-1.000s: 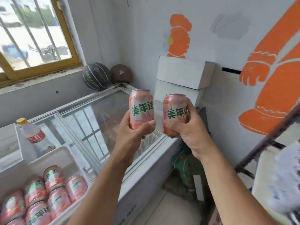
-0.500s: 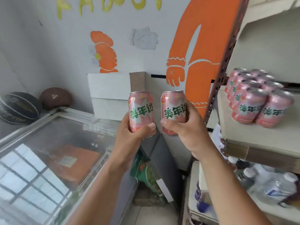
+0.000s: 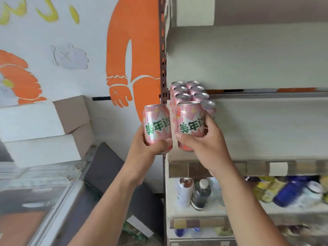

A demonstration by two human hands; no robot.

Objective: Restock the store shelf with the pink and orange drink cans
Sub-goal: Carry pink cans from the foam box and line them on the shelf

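Left hand (image 3: pixel 145 147), frame centre: fingers curled round pink aluminium drink can with green lettering (image 3: pixel 157 125), upright, just left of brown perforated shelf post (image 3: pixel 162 50). Right hand (image 3: pixel 207 146): fingers wrapped round second pink can (image 3: pixel 190 121), upright, at left end of pale shelf board (image 3: pixel 266 130), directly in front of two rows of matching pink cans (image 3: pixel 181 90). Held cans side by side, nearly touching. Plastic bottles (image 3: pixel 201 194) on lower shelf, lower right of frame.

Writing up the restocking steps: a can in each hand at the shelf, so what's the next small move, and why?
Probably lower the right hand and stand the right-hand can on the shelf, in front of the stocked cans. It hangs just before those rows, while the left hand holds the left-hand can out by the post.
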